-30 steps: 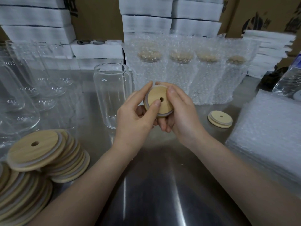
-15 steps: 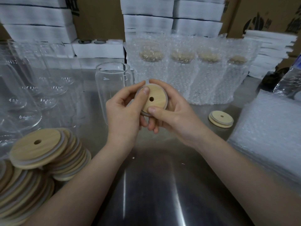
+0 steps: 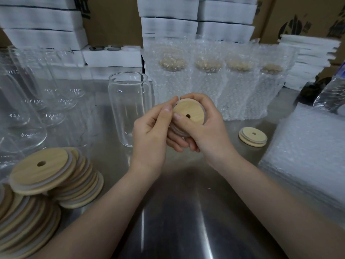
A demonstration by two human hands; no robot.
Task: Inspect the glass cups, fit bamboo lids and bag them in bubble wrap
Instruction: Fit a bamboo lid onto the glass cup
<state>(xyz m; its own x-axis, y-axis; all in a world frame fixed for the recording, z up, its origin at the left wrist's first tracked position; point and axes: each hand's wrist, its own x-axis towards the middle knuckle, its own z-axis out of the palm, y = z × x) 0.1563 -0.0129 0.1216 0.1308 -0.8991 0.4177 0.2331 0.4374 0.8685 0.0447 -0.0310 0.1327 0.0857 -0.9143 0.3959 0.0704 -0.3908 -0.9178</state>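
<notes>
Both hands are raised over the middle of the steel surface [image 3: 177, 221], with the forearms coming in from the near edge and converging. The right hand [image 3: 207, 131] has a closed grip on a bamboo lid [image 3: 188, 114], which is tilted to face the camera. Its thumb lies across the face beside the straw hole, and its fingers curl over the far rim and behind. The left hand [image 3: 151, 131] has a nearly closed grip, thumb and forefinger tips at the lid's left rim. It seems to be pinching the pale ring there, though the contact is partly hidden.

An empty glass cup [image 3: 128, 107] stands upright just left of the hands. A second lid [image 3: 253, 136] lies flat toward the right edge, near a stack of bubble wrap bags [image 3: 308, 150]. Lid stacks [image 3: 46, 176] lean at the near left corner, and bagged cups [image 3: 205, 77] line the far edge.
</notes>
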